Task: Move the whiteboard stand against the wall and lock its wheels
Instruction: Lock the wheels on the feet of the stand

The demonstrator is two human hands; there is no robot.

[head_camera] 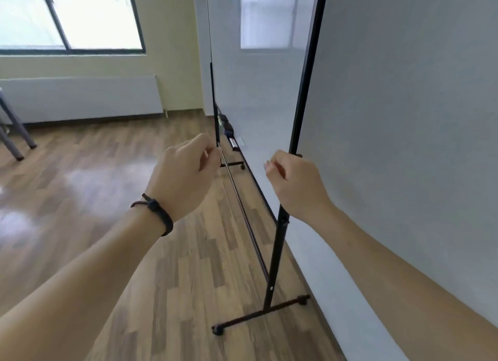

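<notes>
The whiteboard stand [280, 242] is a thin black metal frame on small black wheels [217, 330], seen edge-on and upright. It stands just beside the grey wall [404, 118], running parallel to it. The near foot bar points at the wall, its far wheel touching or nearly touching the wall's base. The board [256, 77] is pale and glossy.
</notes>
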